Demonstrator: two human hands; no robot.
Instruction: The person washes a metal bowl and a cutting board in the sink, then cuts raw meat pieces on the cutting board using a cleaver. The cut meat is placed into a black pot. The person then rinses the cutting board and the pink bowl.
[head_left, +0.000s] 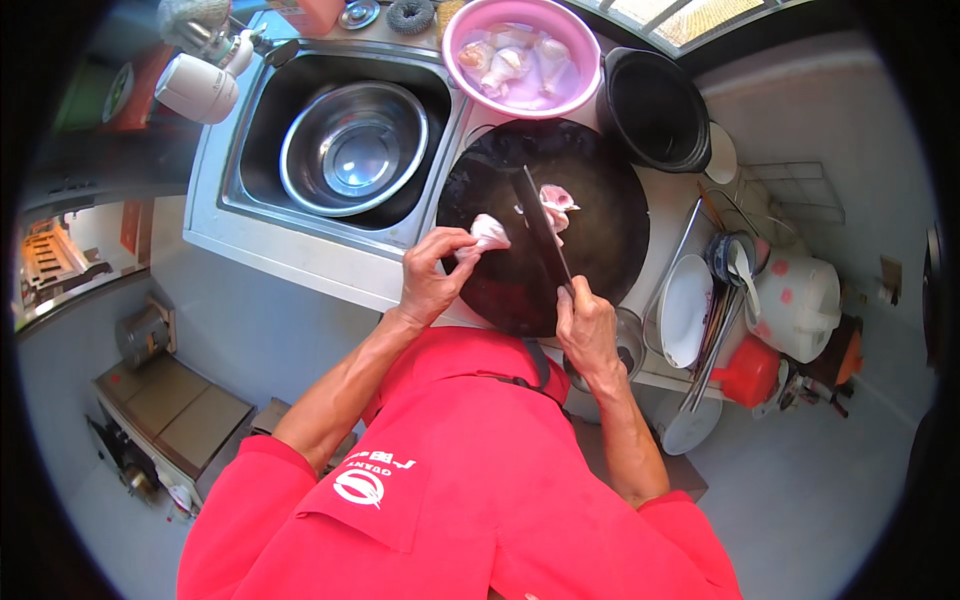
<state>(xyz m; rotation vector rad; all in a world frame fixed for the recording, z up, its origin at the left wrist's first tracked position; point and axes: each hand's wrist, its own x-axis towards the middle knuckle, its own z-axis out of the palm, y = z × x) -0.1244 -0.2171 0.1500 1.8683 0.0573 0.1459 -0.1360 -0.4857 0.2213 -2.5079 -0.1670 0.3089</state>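
Note:
In my left hand I pinch the narrow end of a pale piece of raw poultry at the left side of a round dark chopping board. My right hand grips the handle of a cleaver, seen nearly edge-on with its blade pointing away from me. Several pink cut pieces of raw meat lie on the board just right of the blade, which partly covers them. Whether the blade touches the board I cannot tell.
A steel bowl sits in the sink at left. Behind the board stand a pink basin of chicken drumsticks in water and a black pot. At right are a dish rack, an oval white plate and a red plastic scoop.

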